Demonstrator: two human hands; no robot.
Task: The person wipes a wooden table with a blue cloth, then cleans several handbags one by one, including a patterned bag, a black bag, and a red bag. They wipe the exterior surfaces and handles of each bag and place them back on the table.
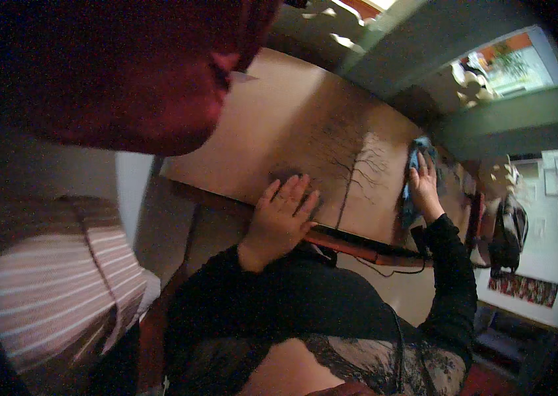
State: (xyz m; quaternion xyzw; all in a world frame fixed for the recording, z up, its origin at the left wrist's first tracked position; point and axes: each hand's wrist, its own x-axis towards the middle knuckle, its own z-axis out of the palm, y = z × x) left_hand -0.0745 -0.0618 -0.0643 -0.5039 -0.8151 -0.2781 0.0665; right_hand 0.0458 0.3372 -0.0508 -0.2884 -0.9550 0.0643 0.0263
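Note:
A tabletop [219, 128] lies before me, light brown, with a dark bare-tree picture [350, 171] on its surface. My left hand [286, 210] is over the near edge, palm down, fingers apart and holding nothing; whether it touches the surface I cannot tell. My right hand [425, 185] lies on a blue cloth [421, 146] towards the right end of the tabletop, fingers stretched over it. Part of the cloth hangs down beside the wrist, and the rest is hidden under the palm.
A thin dark cable [392, 272] loops below the near edge. Pink-and-white striped fabric [61, 282] is at lower left. A large dark red, blurred shape [125, 74] covers the upper left. Towards the right hang a dark bag [509, 237] and papers on a pale wall [551, 213].

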